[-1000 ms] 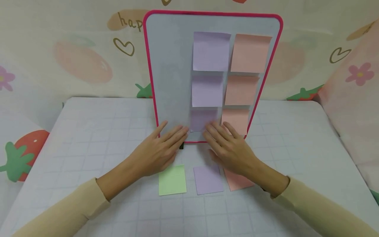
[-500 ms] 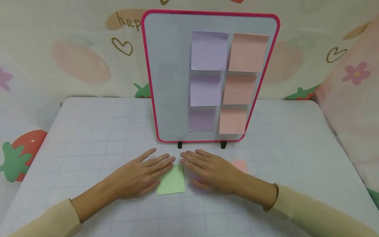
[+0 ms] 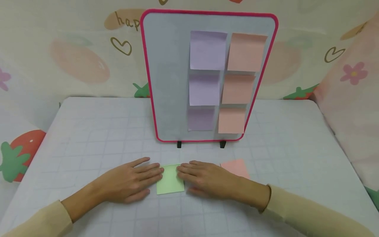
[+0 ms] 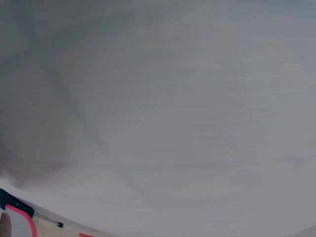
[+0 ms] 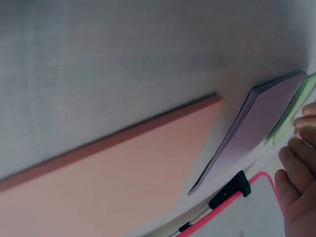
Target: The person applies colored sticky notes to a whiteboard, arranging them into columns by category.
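Note:
A pad of light green sticky notes (image 3: 169,182) lies on the table between the two hands. My left hand (image 3: 128,182) is at the pad's left edge with fingers extended, its fingertips overlapping the paper. From the other side my right hand (image 3: 208,180) reaches over, fingers together and nearly straight, with the tips on the green pad's right edge. Beneath that hand lies a purple pad (image 5: 247,128), which the head view hides and the right wrist view shows. A pink pad (image 3: 238,168) sticks out beyond the right hand.
Behind the pads stands a whiteboard (image 3: 167,72) with a pink frame, on black feet (image 3: 179,144). Its middle column carries purple notes (image 3: 208,51), its right column pink notes (image 3: 247,52). A patterned cloth (image 3: 80,62) hangs behind the white gridded table (image 3: 97,131).
Both hands have come down from the whiteboard's lower edge toward me and now meet the green pad from either side. The notes on the board stay in place.

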{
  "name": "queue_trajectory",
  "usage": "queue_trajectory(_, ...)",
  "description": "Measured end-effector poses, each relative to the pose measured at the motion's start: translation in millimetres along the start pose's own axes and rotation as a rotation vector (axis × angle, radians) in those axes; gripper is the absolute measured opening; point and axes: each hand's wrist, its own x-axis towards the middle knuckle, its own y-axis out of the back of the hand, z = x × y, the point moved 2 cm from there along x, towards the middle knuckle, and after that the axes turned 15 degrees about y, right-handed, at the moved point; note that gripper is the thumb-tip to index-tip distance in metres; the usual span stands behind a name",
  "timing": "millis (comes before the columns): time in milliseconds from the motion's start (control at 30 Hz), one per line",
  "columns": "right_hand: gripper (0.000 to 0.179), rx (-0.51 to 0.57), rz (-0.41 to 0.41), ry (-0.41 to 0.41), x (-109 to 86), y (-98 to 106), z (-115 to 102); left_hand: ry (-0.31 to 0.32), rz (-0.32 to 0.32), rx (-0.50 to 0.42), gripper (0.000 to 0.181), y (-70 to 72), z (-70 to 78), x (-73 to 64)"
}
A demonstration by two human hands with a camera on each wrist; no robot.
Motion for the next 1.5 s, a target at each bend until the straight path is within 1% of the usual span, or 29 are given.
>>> queue_trajectory(133,0.045,0.035,-0.006,0.006,4.2,-2,1,-0.012,0.017,-0.001,0.051,-1.5,-7.8,-5.1)
queue_trajectory(267,0.043,0.05,-0.01,0.011,7.4,-3,1,-0.019,0.021,-0.004,0.051,-2.0,-10.7,-6.8)
queue_trajectory(500,0.041,0.088,-0.003,-0.004,10.3,-4,2,-0.022,0.021,-0.003,0.05,-1.4,-11.1,-6.0)
queue_trajectory(733,0.045,0.076,0.005,-0.011,14.0,-8,5,-0.018,0.02,0.0,0.05,-2.1,-11.9,-6.4)
queue_trajectory(1000,0.053,0.054,0.011,-0.002,17.5,-9,7,-0.015,0.033,-0.031,0.048,-3.9,-12.4,-6.4)
queue_trajectory(1333,0.046,0.047,0.001,-0.017,19.6,-7,6,-0.017,0.06,-0.038,0.048,-6.0,-12.8,-7.2)
queue_trajectory(1500,0.044,0.089,-0.022,-0.038,19.6,-6,7,-0.021,0.066,-0.039,0.049,-6.1,-12.7,-7.3)
